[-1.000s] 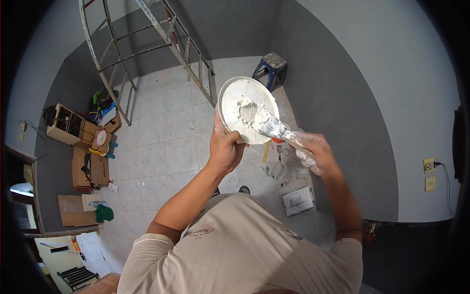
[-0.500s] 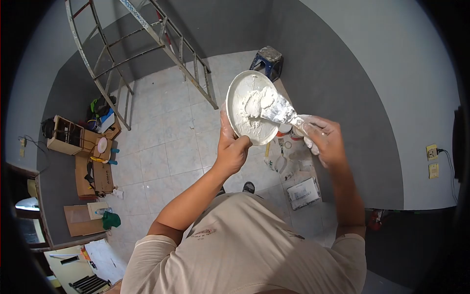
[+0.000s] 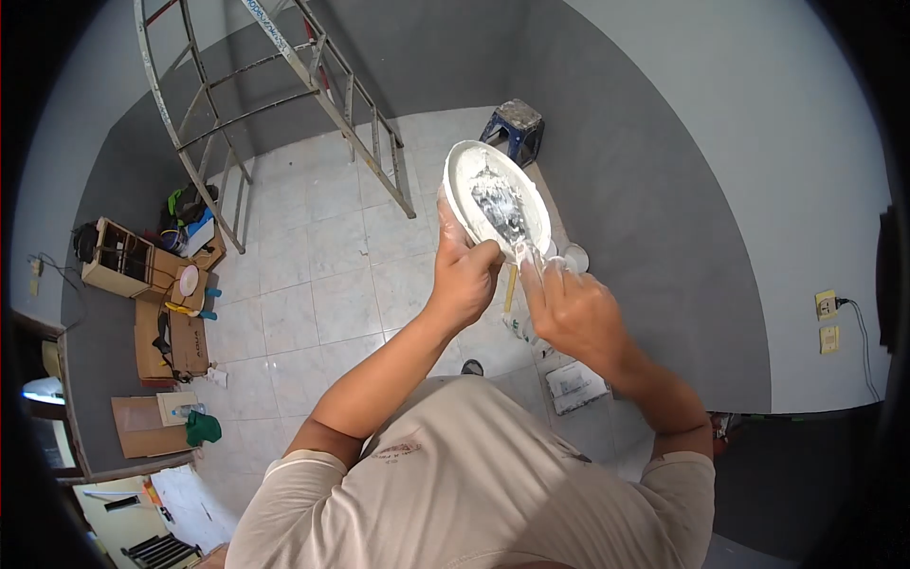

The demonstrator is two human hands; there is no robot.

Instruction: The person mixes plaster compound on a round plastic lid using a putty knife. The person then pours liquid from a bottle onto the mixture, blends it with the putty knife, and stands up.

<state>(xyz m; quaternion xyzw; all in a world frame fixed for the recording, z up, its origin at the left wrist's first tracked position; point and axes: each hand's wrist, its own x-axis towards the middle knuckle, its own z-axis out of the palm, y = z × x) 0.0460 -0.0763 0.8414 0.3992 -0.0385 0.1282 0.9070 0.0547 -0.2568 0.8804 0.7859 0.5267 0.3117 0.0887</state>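
My left hand (image 3: 464, 284) grips a shallow round white dish (image 3: 543, 211) from its lower left, thumb at the near edge. The dish is tilted, its inside facing me. White putty (image 3: 468, 169) coats the inside. My right hand (image 3: 573, 313) is closed around the handle of a putty knife (image 3: 500, 204), whose blade lies flat against the putty in the dish. Fingers hide most of the handle. White smears cover the fingers of my right hand. A pale round thing (image 3: 575, 256) shows just behind those fingers; whether it touches them I cannot tell.
A metal ladder frame (image 3: 313, 85) stands at the back left. A paint-spattered blue stool (image 3: 515, 128) is by the right wall. On the floor lie a white-smeared tray (image 3: 576, 387) and, at left, cardboard boxes (image 3: 185, 337). A socket with a plug (image 3: 828, 304) is on the right wall.
My right hand has moved left and down, turning the putty knife so its blade lies flat in the dish. The dish has tilted more and shifted slightly right.
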